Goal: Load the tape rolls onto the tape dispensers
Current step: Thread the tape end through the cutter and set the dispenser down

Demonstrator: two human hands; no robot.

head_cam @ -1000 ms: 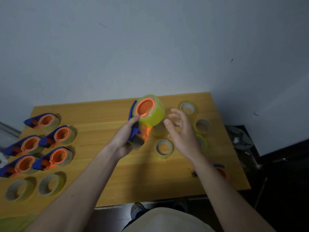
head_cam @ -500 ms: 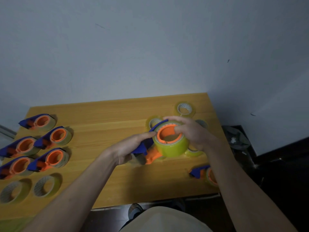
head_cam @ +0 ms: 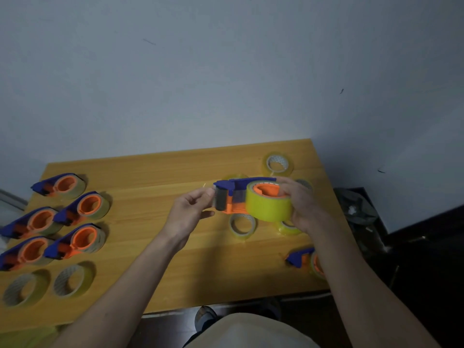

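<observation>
A blue and orange tape dispenser (head_cam: 236, 194) hangs above the wooden table (head_cam: 150, 267), with a yellow tape roll (head_cam: 268, 208) seated on its orange hub. My right hand (head_cam: 303, 207) grips the roll and the dispenser's rear. My left hand (head_cam: 190, 212) pinches the clear tape end at the dispenser's front roller. Loose rolls lie under and behind them: one (head_cam: 242, 226) below the dispenser, one (head_cam: 277, 164) at the far right, one (head_cam: 288, 227) partly hidden by my right hand.
Several loaded dispensers (head_cam: 80, 207) lie in rows at the table's left, with two loose rolls (head_cam: 72, 280) in front of them. Another dispenser (head_cam: 303, 259) lies at the right front, partly behind my right forearm. A wall stands behind the table; dark floor lies to the right.
The dispenser went from raised upright to lying level and lower. My right hand took hold of the roll. My left hand shifted from the dispenser's body to the tape end at the front.
</observation>
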